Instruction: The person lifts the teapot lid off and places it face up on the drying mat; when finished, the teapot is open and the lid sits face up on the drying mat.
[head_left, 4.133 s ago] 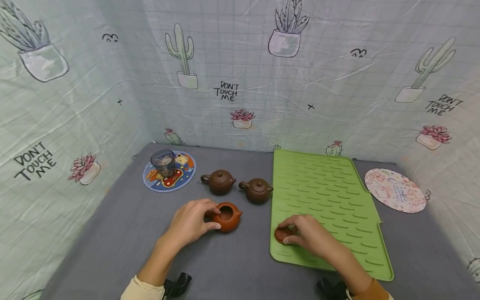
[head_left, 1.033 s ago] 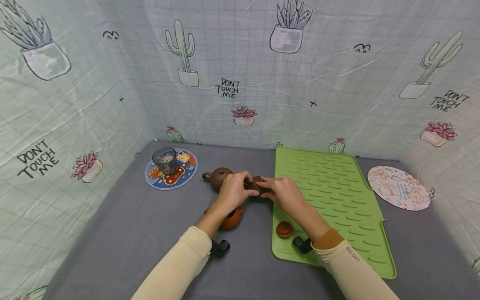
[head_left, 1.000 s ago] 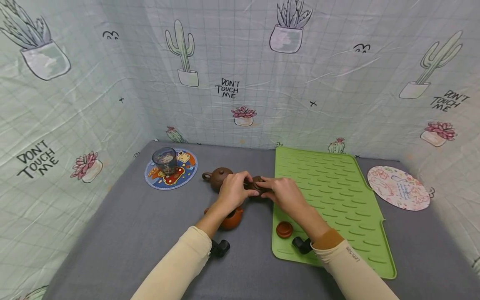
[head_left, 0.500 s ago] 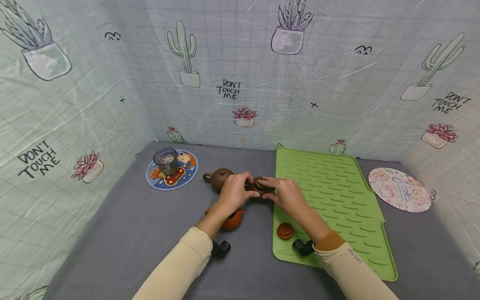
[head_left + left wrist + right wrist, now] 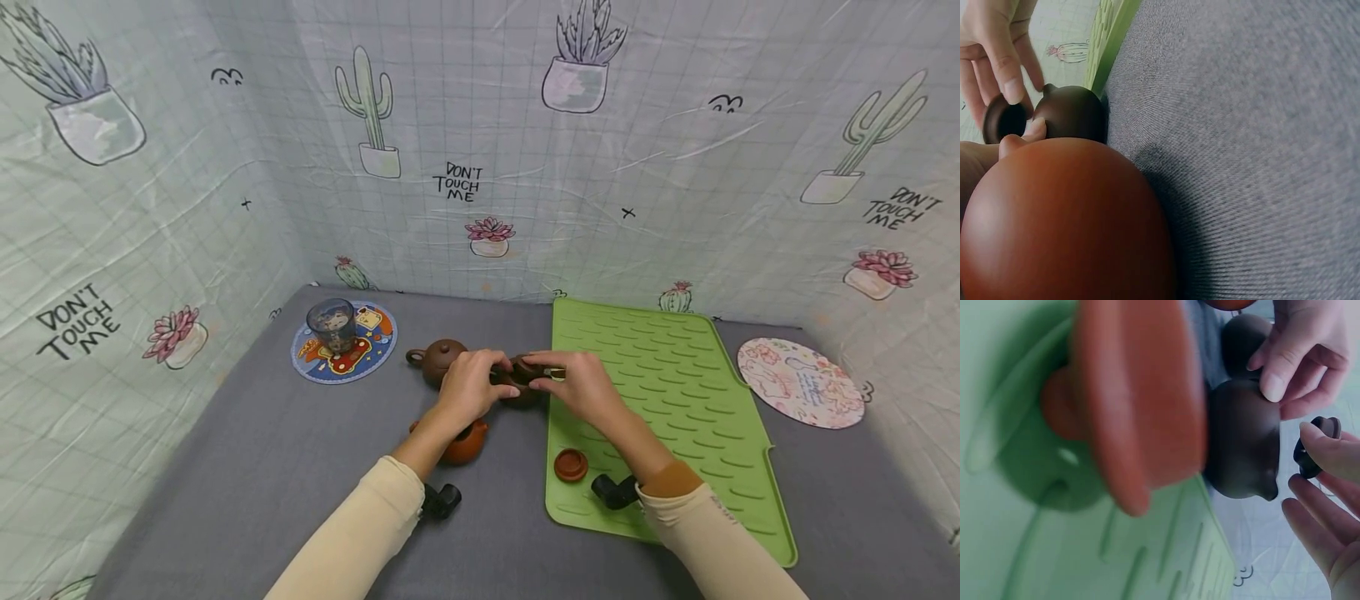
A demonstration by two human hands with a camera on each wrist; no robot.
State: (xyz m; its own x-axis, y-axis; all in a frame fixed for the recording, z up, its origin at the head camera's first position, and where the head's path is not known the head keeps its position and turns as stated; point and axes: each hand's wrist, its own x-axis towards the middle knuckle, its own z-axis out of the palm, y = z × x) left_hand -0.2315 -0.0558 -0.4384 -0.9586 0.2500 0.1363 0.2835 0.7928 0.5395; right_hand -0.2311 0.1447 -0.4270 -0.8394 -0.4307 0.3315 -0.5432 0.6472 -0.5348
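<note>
Only the right wrist view shows the dark lid lifted off the teapot.

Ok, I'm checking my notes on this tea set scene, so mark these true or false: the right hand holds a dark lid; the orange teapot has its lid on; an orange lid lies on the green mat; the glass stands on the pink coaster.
1. The right hand holds a dark lid: true, pinched in its fingers beside the dark teapot.
2. The orange teapot has its lid on: false, it is open.
3. An orange lid lies on the green mat: true.
4. The glass stands on the pink coaster: false, it stands on the blue coaster.
5. The left hand touches the dark teapot: true.
</note>
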